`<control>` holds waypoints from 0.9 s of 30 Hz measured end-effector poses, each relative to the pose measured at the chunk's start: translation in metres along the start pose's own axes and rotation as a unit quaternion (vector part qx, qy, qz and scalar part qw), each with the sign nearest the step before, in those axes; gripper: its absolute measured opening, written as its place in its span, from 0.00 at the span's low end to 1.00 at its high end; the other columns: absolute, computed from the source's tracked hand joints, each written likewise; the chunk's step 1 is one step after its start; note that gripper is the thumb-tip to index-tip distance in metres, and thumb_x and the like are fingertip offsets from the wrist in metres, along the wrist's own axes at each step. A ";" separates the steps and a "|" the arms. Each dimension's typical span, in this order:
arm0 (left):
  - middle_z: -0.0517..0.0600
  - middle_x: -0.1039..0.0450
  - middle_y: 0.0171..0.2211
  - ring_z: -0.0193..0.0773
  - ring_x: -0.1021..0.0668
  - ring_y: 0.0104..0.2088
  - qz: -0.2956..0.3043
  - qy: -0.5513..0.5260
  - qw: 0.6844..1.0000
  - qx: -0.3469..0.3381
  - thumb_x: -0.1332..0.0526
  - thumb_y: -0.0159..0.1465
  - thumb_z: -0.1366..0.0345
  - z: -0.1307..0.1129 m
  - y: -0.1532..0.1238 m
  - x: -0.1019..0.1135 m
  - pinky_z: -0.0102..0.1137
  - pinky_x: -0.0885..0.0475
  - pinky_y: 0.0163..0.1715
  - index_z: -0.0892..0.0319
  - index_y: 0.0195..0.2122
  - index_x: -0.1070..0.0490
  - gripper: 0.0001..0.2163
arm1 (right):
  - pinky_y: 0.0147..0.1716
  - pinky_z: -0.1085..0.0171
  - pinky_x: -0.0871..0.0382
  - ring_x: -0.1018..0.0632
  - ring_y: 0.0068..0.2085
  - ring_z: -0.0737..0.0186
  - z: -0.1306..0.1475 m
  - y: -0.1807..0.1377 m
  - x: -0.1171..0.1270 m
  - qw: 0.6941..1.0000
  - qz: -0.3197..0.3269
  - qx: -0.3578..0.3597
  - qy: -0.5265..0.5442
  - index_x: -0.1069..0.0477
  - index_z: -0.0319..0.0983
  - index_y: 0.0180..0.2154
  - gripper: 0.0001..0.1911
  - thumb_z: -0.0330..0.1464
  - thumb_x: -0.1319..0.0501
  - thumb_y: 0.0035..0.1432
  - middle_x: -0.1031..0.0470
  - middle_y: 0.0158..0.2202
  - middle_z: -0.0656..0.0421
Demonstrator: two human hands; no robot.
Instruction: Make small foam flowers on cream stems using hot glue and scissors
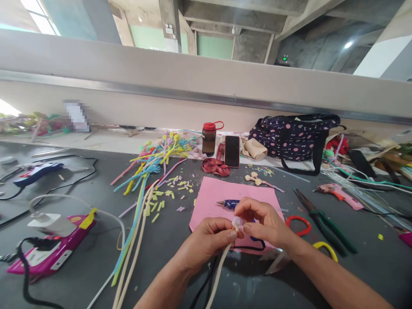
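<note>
My left hand is closed, thumb and fingers pinching a long cream chenille stem just below its top. At the tip sits a small pale lilac flower. The fingers of my right hand are closed around the flower's right side; the exact contact is partly hidden. Both hands are over the front of a pink sheet. Behind them lies a blue glue gun, largely covered by my right hand. Scissors with red and yellow handles lie partly under my right forearm.
Pliers and a pink glue gun lie right. Colourful chenille stems and cut yellow pieces lie left, near a magenta power strip. A bottle, phone and patterned bag stand behind.
</note>
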State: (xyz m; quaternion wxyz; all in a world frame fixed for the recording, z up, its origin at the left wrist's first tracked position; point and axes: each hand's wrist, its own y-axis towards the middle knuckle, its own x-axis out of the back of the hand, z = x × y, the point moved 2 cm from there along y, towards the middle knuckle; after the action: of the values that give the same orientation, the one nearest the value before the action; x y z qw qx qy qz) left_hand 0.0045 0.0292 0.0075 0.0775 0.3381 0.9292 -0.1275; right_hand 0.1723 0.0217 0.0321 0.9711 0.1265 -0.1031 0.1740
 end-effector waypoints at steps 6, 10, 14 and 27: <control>0.43 0.42 0.17 0.26 0.45 0.18 0.003 0.011 1.000 -0.012 0.37 0.56 0.57 0.000 0.000 0.000 0.26 0.53 0.19 0.63 0.30 0.24 0.12 | 0.25 0.68 0.40 0.34 0.27 0.68 0.000 0.000 -0.001 1.000 0.000 0.006 -0.026 0.31 0.39 0.36 0.08 0.31 0.39 0.50 0.33 0.29 0.61; 0.43 0.41 0.16 0.25 0.44 0.17 -0.006 0.003 1.000 0.000 0.37 0.55 0.58 0.000 0.001 0.000 0.25 0.51 0.18 0.64 0.29 0.24 0.12 | 0.26 0.67 0.40 0.33 0.28 0.68 -0.003 0.001 0.001 1.000 -0.013 0.013 -0.013 0.30 0.38 0.36 0.10 0.34 0.39 0.51 0.33 0.30 0.61; 0.47 0.32 0.20 0.25 0.39 0.17 -0.053 -0.037 0.998 0.009 0.37 0.55 0.59 -0.002 0.002 0.005 0.23 0.49 0.16 0.63 0.27 0.25 0.10 | 0.24 0.68 0.39 0.31 0.27 0.68 -0.007 0.001 0.011 0.995 -0.092 -0.022 0.038 0.31 0.39 0.39 0.09 0.34 0.41 0.54 0.30 0.32 0.60; 0.44 0.33 0.17 0.21 0.39 0.13 -0.115 -0.133 0.984 0.008 0.37 0.55 0.60 -0.003 0.005 0.017 0.18 0.50 0.11 0.64 0.28 0.27 0.10 | 0.22 0.67 0.43 0.35 0.22 0.68 -0.004 -0.011 0.024 0.998 -0.062 -0.013 -0.031 0.39 0.39 0.22 0.09 0.23 0.51 0.51 0.37 0.21 0.63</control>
State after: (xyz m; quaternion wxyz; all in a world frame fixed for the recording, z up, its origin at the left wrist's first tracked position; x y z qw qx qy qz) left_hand -0.0049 0.0439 0.0057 0.1826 0.2093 0.9423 -0.1867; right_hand 0.1990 0.0203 0.0315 0.9779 0.1257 -0.1273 0.1083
